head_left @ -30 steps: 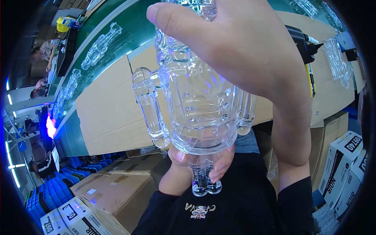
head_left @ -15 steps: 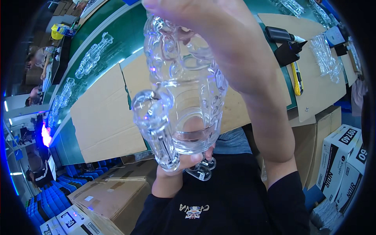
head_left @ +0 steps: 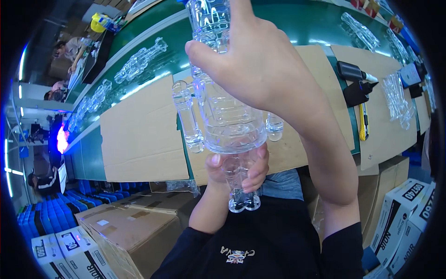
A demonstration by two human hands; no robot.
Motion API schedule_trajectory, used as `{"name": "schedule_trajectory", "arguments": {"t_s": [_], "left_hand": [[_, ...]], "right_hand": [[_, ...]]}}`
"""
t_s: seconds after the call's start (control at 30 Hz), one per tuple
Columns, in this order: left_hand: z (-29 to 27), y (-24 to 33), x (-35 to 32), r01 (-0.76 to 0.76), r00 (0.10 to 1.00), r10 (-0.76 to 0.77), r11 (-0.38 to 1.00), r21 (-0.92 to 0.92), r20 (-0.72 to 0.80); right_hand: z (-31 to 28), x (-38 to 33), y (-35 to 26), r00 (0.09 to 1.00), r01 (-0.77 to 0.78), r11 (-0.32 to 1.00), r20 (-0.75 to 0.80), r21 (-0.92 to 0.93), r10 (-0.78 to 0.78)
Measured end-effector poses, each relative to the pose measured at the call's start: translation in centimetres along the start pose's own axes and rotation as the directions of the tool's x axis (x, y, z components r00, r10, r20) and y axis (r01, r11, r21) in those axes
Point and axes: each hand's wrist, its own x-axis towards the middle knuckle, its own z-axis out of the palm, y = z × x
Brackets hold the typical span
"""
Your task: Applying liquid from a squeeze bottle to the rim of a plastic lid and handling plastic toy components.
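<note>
Upright in front of me is a clear glass figure-shaped bottle (head_left: 232,128), with a wide round body, arms at its sides and two short legs at the bottom. My left hand (head_left: 239,169) is closed round the legs, its fingers and thumb showing on both sides. Higher up, my right hand (head_left: 260,65) wraps the bottle's upper part, thumb at its left side; the other fingertips are cut off or hidden. A bit of blue shows by the bottle's top at the picture's edge.
Cardboard sheets (head_left: 144,135) cover part of the green table (head_left: 260,21). More glass figures (head_left: 141,60) lie beyond at left, others (head_left: 360,31) at right. Right of my forearm are black bottles (head_left: 357,93) and a yellow box cutter (head_left: 364,122). Cartons (head_left: 134,232) stand below.
The bottle has moved away from me, and now stands straighter with its legs showing below. My left hand has moved up with it; my right hand has come into fuller view.
</note>
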Motion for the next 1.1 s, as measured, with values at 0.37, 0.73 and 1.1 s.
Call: {"name": "schedule_trajectory", "arguments": {"t_s": [0.37, 0.73, 1.1], "left_hand": [[1.0, 0.4, -0.6, -0.042, 0.992, 0.06, 0.988, 0.15, -0.113], [1.6, 0.9, -0.9, -0.009, 0.969, 0.116, 0.898, 0.439, -0.217], [2.6, 2.2, -0.6, 0.083, 0.843, 0.306, 0.737, 0.67, -0.442]], "right_hand": [[1.2, -0.1, 0.9, 0.998, 0.028, 0.988, -0.06, 0.151, -0.019], [1.5, -0.1, 1.3, 0.972, 0.19, 0.91, -0.201, 0.369, -0.122], [1.7, -2.3, -0.4, 0.947, 0.314, 0.658, -0.276, 0.685, -0.164]]}}
